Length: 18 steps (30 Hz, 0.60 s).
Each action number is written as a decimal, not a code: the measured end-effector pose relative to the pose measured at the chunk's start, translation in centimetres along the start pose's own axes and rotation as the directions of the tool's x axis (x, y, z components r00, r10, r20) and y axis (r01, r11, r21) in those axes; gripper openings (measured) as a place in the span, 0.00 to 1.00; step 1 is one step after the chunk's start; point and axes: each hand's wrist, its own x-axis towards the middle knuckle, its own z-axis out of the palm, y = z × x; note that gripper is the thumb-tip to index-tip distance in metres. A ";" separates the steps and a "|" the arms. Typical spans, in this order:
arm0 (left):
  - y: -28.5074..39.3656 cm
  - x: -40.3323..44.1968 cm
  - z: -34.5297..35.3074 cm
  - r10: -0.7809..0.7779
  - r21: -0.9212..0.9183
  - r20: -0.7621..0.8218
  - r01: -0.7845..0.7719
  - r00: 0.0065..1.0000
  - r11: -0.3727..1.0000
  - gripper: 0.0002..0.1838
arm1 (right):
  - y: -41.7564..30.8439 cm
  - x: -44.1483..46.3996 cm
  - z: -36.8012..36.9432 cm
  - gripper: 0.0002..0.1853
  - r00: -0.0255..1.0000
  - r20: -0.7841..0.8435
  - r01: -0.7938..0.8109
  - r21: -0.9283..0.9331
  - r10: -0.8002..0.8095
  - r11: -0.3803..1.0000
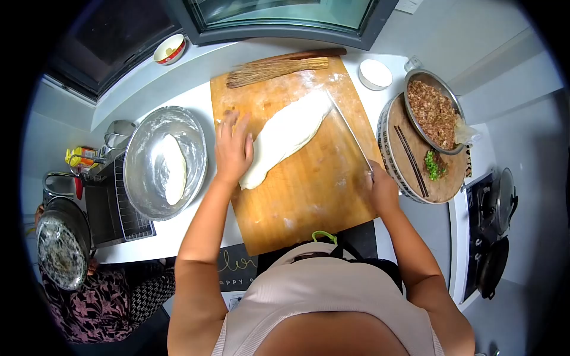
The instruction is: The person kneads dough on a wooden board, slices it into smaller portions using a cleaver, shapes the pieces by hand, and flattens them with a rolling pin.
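Note:
A long slab of white dough (291, 133) lies slantwise on the floured wooden board (285, 213). Beside its left edge is my left hand (233, 148), fingers apart and holding nothing; whether the thumb touches the dough I cannot tell. My right hand (383, 187) is closed round the near end of a long, thin knife (351, 132), seen almost edge-on. Its far tip reaches the dough's upper right end. To the left, a large steel bowl (133, 178) dusted with flour holds another strip of dough (174, 169).
Straw whisk brushes (276, 70) lie across the board's far edge. At right, a round chopping board (398, 172) carries chopsticks (412, 160), chopped scallions (435, 166) and a bowl of minced meat (433, 113). A white bowl (375, 75) stands nearby. Lower left, another person holds a pot (62, 243).

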 end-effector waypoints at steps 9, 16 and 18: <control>1.0 12.1 1.5 0.437 0.134 0.557 -0.595 0.707 0.792 0.11 | -11.5 5.6 -1.8 0.11 0.915 0.366 0.195 -0.034 -0.170 0.980; -3.0 10.3 9.1 0.467 -0.089 0.595 -0.523 0.654 0.848 0.03 | -9.9 6.9 4.4 0.13 0.920 0.361 0.178 -0.027 -0.156 0.984; -2.4 9.9 9.6 0.460 -0.038 0.574 -0.539 0.678 0.841 0.05 | -9.3 6.9 5.6 0.15 0.913 0.384 0.171 -0.048 -0.140 0.984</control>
